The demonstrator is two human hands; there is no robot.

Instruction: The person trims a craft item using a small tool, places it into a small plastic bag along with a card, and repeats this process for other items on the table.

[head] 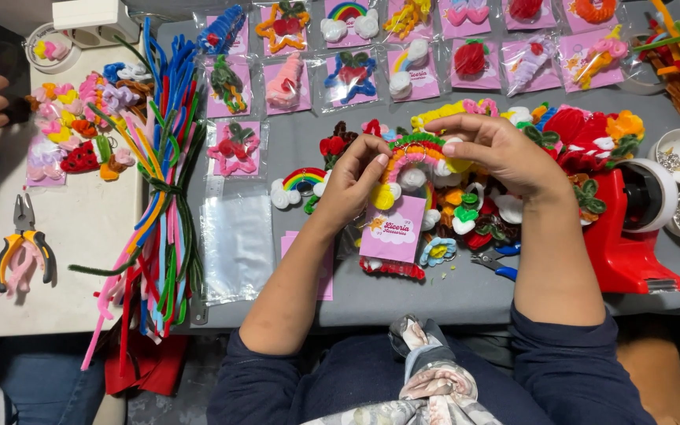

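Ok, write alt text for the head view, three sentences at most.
Both hands, left hand and right hand, hold a rainbow charm against a pink card above a grey table. Bagged charms lie in rows beyond; pipe cleaners lie left, a red dispenser right.

Grey table (450, 295) – bagged pipe-cleaner charms (352, 77), a red tape dispenser (627, 236), loose pipe cleaners (159, 197). White side table (80, 228) has pliers (24, 244).

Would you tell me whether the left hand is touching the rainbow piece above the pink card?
Touching. The head view shows the left hand with its fingertips pinched on the rainbow piece, no gap visible.
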